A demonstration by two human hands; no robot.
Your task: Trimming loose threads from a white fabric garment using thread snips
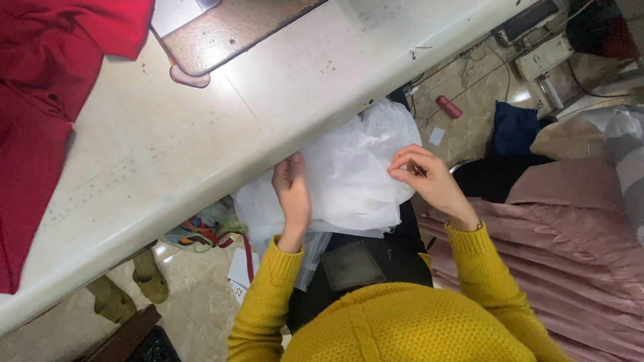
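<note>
White fabric [349,174] sits pinched in right hand [429,177], left hand [292,191] flat on it; loose folds may slide off the lap

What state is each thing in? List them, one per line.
white fabric: bunched in the lap, held by both hands
left hand: flat against the fabric's left side
right hand: fingertips pinched on the fabric's right edge
red garment: lying crumpled on the table
pink cloth: heaped beside the person
</note>
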